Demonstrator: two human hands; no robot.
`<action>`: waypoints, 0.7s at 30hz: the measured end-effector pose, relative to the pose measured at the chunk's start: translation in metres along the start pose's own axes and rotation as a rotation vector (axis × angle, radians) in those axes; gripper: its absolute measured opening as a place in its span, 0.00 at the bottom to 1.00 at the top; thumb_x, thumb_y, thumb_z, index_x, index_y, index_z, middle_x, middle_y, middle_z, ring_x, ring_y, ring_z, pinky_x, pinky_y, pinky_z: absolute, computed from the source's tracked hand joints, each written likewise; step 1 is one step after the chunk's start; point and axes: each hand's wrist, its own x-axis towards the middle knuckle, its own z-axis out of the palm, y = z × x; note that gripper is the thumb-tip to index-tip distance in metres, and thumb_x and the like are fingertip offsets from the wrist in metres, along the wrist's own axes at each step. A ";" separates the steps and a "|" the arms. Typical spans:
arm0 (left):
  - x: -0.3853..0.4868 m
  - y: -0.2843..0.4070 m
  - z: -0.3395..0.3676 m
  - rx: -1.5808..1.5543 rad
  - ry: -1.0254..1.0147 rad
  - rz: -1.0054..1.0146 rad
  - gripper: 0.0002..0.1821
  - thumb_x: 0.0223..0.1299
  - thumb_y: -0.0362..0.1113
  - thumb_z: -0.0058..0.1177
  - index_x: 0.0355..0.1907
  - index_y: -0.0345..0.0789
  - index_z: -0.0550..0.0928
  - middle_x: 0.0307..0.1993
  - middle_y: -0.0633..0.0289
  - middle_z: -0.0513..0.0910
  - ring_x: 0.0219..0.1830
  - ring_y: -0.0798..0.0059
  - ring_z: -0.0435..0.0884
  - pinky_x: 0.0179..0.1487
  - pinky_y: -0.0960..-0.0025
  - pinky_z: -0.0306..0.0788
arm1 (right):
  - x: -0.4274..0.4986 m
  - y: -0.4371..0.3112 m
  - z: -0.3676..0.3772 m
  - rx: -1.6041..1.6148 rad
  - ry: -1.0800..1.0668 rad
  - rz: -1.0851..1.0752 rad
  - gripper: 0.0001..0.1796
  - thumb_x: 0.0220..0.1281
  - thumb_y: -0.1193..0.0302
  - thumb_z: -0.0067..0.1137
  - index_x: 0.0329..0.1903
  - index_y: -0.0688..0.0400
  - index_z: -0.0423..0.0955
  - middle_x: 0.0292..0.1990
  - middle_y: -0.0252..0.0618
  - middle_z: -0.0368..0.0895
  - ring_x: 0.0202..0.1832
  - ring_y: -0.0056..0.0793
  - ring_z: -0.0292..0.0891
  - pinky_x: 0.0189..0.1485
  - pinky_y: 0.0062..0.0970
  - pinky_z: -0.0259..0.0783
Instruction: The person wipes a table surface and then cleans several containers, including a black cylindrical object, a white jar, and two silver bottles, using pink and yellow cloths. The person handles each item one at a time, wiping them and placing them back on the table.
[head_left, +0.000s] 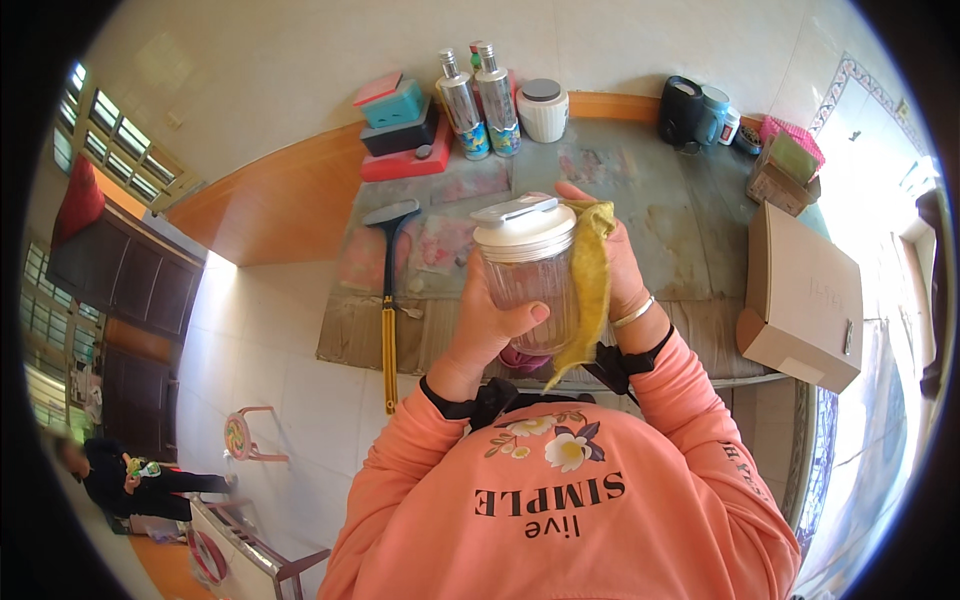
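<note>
A clear ribbed jar (529, 292) with a white lid (525, 225) is held upright above the near part of the table. My left hand (491, 322) is wrapped around the jar's left side, its thumb across the front. On the other side, my right hand (619, 259) holds a yellow cloth (591, 277) against the jar; the cloth hangs down past the jar's base. Most of the right fingers are hidden behind cloth and jar. Below the jar, part of a dark pink cloth (525, 359) shows near the table's front edge.
A squeegee (390, 255) with a yellow handle overhangs the table (682, 315) at left. Boxes (397, 142), two silver bottles (463, 105) and a white canister (543, 112) stand behind. A cardboard box (806, 292) is at right. Far left are a person (112, 476) and a stool (238, 435).
</note>
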 end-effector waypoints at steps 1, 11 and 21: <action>0.000 0.001 -0.001 -0.050 -0.043 -0.031 0.51 0.38 0.39 0.70 0.64 0.32 0.54 0.56 0.60 0.68 0.58 0.70 0.67 0.61 0.67 0.61 | -0.001 0.001 -0.001 0.020 0.010 0.004 0.37 0.54 0.57 0.65 0.61 0.63 0.63 0.49 0.34 0.74 0.49 0.20 0.70 0.53 0.22 0.67; 0.009 -0.002 0.003 0.187 0.033 0.038 0.51 0.41 0.48 0.68 0.64 0.31 0.55 0.57 0.59 0.69 0.59 0.70 0.67 0.61 0.67 0.61 | -0.011 0.007 -0.003 -0.137 -0.084 -0.096 0.33 0.59 0.56 0.59 0.62 0.60 0.62 0.53 0.35 0.69 0.54 0.24 0.65 0.58 0.24 0.62; 0.008 -0.011 0.002 -0.076 0.024 0.079 0.50 0.38 0.48 0.71 0.62 0.32 0.59 0.56 0.58 0.70 0.58 0.69 0.69 0.62 0.65 0.62 | -0.013 0.026 0.005 0.636 0.009 0.259 0.23 0.69 0.61 0.43 0.62 0.59 0.61 0.57 0.38 0.70 0.56 0.28 0.68 0.60 0.28 0.64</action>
